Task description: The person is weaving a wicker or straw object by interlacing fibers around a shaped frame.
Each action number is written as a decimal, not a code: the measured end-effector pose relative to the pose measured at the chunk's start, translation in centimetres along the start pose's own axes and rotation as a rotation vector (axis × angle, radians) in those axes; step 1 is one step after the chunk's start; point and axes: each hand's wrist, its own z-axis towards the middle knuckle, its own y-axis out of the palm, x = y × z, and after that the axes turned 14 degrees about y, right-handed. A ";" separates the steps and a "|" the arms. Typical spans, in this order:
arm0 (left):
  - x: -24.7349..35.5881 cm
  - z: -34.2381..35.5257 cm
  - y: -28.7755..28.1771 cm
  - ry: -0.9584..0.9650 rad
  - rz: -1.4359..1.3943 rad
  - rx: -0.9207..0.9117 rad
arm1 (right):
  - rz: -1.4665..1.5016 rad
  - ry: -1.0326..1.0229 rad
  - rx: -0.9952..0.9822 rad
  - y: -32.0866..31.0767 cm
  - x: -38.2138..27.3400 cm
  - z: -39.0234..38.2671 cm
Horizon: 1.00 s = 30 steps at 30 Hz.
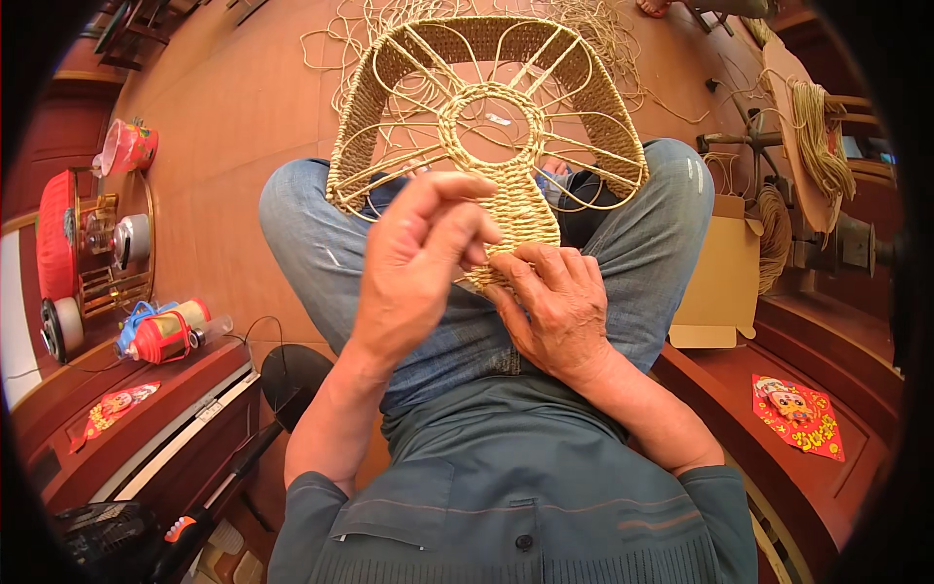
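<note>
A rectangular woven straw piece point(608, 117) with radiating looped cords and a braided centre ring point(450, 112) rests across my knees. A narrow woven strip point(518, 209) extends from the ring toward me. My left hand point(413, 268) is raised over the strip's left side, fingers curled in; whether anything is between its fingertips is hidden. My right hand point(550, 307) grips the near end of the strip, thumb underneath and fingers bent over it.
Loose straw cord point(345, 39) lies beyond the piece. At right stand a cardboard box point(710, 302) and hanging cord bundles point(817, 136). At left are a red-and-blue thermos point(161, 336), a pink bucket point(126, 151) and a dark pedestal fan point(292, 380).
</note>
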 end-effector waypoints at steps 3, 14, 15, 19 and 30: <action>-0.2 0.5 1.8 0.015 0.014 -0.115 | -0.041 -0.017 0.001 0.1 0.0 0.0; -0.7 -1.6 -0.3 0.123 0.646 -0.138 | -0.013 0.018 -0.073 -0.1 0.5 -0.8; -1.1 -1.9 -0.2 0.104 0.697 -0.190 | 0.002 -0.008 -0.049 0.0 0.7 -0.8; -2.5 -1.9 0.0 0.263 0.790 -0.231 | -0.004 -0.030 -0.028 0.2 1.1 -0.9; -2.6 -1.5 0.1 0.396 0.941 -0.282 | 0.234 0.002 0.049 0.3 2.0 -1.4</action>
